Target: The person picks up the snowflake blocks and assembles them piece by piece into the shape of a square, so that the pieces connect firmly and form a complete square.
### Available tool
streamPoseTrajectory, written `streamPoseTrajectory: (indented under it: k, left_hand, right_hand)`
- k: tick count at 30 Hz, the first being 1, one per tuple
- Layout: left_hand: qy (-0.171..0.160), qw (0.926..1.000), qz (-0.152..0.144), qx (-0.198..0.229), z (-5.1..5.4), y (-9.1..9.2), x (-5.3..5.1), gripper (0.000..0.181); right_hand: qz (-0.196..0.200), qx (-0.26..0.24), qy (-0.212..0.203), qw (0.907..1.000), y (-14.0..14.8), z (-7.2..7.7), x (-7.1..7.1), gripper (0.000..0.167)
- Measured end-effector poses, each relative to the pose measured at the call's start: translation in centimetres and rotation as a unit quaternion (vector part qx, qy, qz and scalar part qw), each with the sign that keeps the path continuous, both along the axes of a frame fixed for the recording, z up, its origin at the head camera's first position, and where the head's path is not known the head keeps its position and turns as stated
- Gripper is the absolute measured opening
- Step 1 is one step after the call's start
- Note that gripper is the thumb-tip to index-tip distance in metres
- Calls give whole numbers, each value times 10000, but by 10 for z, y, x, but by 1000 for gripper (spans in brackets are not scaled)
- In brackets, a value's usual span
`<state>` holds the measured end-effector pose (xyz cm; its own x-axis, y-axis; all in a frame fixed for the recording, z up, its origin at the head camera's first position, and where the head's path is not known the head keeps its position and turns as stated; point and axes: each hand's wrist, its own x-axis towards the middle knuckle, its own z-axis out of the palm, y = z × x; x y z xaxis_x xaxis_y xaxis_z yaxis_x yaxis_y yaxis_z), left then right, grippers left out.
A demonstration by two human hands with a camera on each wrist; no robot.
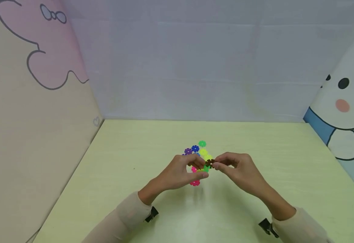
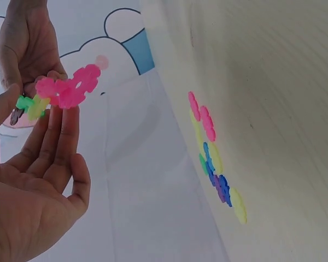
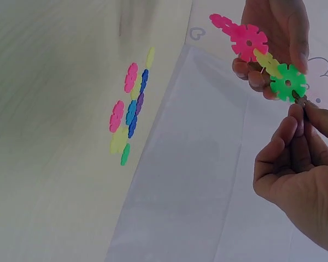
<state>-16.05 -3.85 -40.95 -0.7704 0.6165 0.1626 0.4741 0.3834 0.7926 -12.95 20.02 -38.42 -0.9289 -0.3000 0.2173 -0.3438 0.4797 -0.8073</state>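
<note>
In front of me, my left hand [image 1: 180, 172] holds a short chain of notched flower-shaped plastic discs between thumb and fingers. The chain has pink discs [image 3: 249, 43], a yellow disc [image 3: 268, 63] and a green disc [image 3: 288, 82]. At its green end, my right hand [image 1: 240, 170] pinches a dark brown disc [image 1: 210, 163] between thumb and fingertips. The brown disc touches the green one's edge; whether their slots are joined I cannot tell. In the left wrist view, the left fingers [image 2: 64, 131] lie behind the chain.
Several loose discs lie on the pale table beyond the hands, among them a green disc [image 1: 202, 143], a blue disc [image 1: 195, 148], a purple disc [image 1: 188, 151] and a pink disc [image 3: 116, 116]. Walls with cartoon drawings [image 1: 343, 98] enclose the table [image 1: 128, 145] at the back and sides.
</note>
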Motion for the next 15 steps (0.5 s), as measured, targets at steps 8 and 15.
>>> streamPoseTrajectory:
  k: [8,15]
  left_hand:
    - [629,9970,256,375,4,-2,1,27]
    - [976,9933,204,577,7,0,0,13]
  right_hand:
    - [237,401,423,9980,-3,3,-1,8]
    - [353,501,599,9963,-6,3,-5,7]
